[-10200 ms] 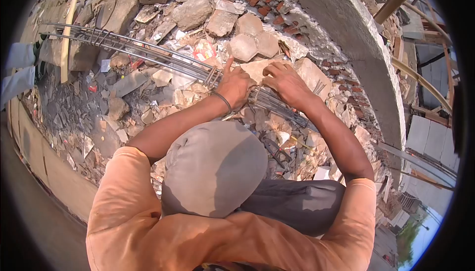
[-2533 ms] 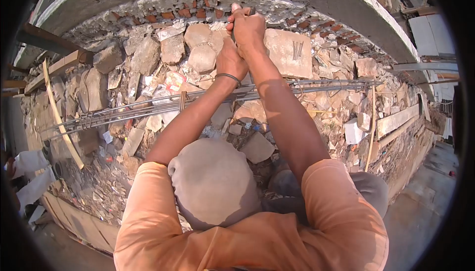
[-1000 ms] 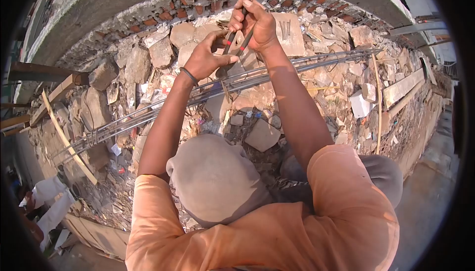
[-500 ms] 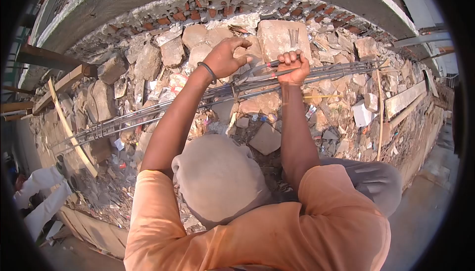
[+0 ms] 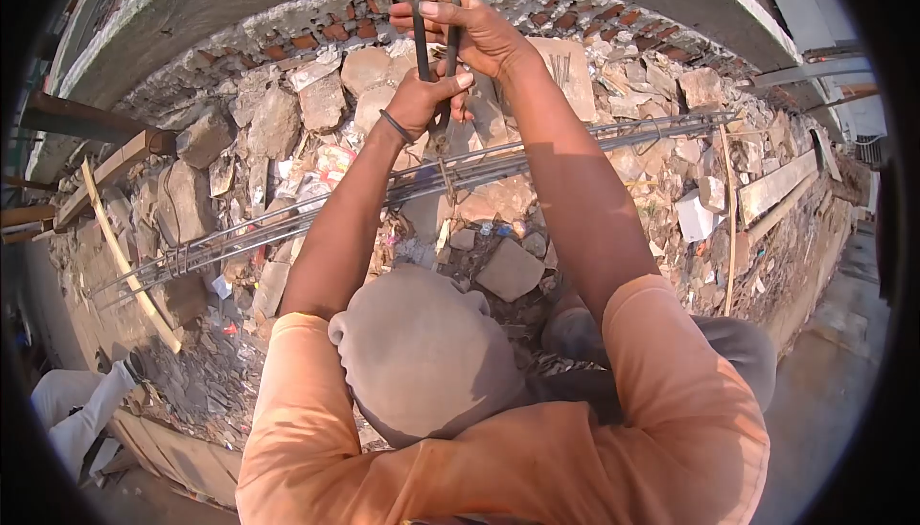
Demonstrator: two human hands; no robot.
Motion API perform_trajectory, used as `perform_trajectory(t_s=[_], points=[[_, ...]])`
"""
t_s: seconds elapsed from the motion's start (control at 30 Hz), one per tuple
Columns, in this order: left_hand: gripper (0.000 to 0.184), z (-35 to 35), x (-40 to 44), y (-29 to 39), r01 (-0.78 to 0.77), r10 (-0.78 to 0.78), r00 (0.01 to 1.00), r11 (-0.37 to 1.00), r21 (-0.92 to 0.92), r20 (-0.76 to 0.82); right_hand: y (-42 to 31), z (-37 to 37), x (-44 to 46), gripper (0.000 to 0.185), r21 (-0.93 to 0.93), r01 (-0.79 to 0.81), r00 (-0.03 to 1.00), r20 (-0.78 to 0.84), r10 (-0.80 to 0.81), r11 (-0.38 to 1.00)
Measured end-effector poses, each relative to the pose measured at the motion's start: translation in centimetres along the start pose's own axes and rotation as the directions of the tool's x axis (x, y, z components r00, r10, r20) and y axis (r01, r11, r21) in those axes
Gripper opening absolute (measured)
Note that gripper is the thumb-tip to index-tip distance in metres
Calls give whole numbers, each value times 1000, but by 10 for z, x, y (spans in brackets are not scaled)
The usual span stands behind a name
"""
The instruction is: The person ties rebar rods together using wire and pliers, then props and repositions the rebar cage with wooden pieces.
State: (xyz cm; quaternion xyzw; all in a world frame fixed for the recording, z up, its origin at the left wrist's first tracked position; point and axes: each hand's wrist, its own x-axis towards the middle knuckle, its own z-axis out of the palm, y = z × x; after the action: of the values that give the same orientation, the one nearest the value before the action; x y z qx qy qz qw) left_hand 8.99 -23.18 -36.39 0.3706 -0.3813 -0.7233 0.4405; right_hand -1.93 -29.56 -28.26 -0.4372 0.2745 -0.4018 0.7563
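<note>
Currently, left hand point(image 5: 418, 105) grips pincers point(image 5: 421, 46) low; right hand point(image 5: 494, 38) loosely holds handle ends, fingers partly extended. Steel rod bundle point(image 5: 283, 225) lies bodyward of hands, crossing beneath forearms. Splayed handles could pinch fingers if squeezed; loose upper hold could slip; uneven rubble point(image 5: 510, 269) could rock rods.

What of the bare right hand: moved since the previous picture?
Yes, the right hand went from the near edge of the pale stone slab to its left.
</note>
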Motion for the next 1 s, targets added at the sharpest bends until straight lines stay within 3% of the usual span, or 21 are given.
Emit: perform_trajectory(t_s=[0.07,0.13,0.17,0.2,0.23,0.27,0.3,0.33,0.4,0.43,0.47,0.5,0.53,0.6,0.63,0.67,0.73,0.77,0.87,0.9,1.0], points=[[22,-9,8,6,106,-87,976,990,-90,199,4,-17,20,27,166,-121,988,116,102,979],[22,-12,12,12,46,-54,992,996,73,111,18,-24,33,28,139,-241,969,87,230,961],[23,-9,9,14,-21,14,999,982,190,38,24,-17,33,31,-28,-119,970,-219,110,993],[24,-6,6,15,-75,87,996,948,309,-26,23,-1,28,34,-235,-111,865,-502,-23,966],[35,7,6,9,-183,276,954,841,510,-113,30,0,26,34,-407,-103,763,-618,-191,908],[36,14,7,-3,-121,317,930,742,659,-186,40,2,22,35,-559,-132,633,-683,-364,819],[37,19,11,-15,-52,379,893,619,784,-241,38,13,14,40,-715,-162,610,-615,-501,680],[38,23,13,-17,29,453,849,476,879,-274,29,11,12,42,-643,-69,781,-510,-359,763],[28,15,14,-5,-46,222,953,780,624,-207,8,-8,-3,47,-424,28,985,-145,-99,905],[23,10,9,5,-33,107,984,892,451,-140,-2,-25,1,48,-146,1,994,110,15,989],[20,7,5,13,5,8,999,964,265,-48,-2,-33,9,44,35,26,957,288,-35,999],[16,6,6,18,23,-53,994,955,297,92,0,-34,11,41,136,-86,936,351,33,987],[18,6,6,26,44,-67,994,969,244,88,0,-35,14,37,221,-199,901,424,90,955],[23,6,3,35,94,-105,991,987,131,85,5,-29,19,38,125,-87,993,87,77,988],[35,-4,4,36,49,-94,989,937,346,115,10,-21,15,39,66,-51,994,-93,57,996],[38,0,6,27,-141,137,990,869,474,41,13,-13,13,36,-159,35,945,-317,-85,987],[44,17,3,-7,-389,569,822,572,723,-8,23,15,0,30,-584,29,673,-589,-448,811],[26,21,2,-18,-179,601,791,401,898,-111,26,32,-8,35,-716,37,638,-520,-568,697],[21,22,-16,30,-12,120,975,870,493,-188,2,16,-18,41,-511,93,972,-141,-190,855],[18,9,-14,26,-125,132,991,963,240,-16,-5,2,-13,41,-103,90,993,82,-82,991],[28,-13,0,23,29,-8,963,997,-74,268,-12,-4,7,32,58,-33,929,370,10,998]])
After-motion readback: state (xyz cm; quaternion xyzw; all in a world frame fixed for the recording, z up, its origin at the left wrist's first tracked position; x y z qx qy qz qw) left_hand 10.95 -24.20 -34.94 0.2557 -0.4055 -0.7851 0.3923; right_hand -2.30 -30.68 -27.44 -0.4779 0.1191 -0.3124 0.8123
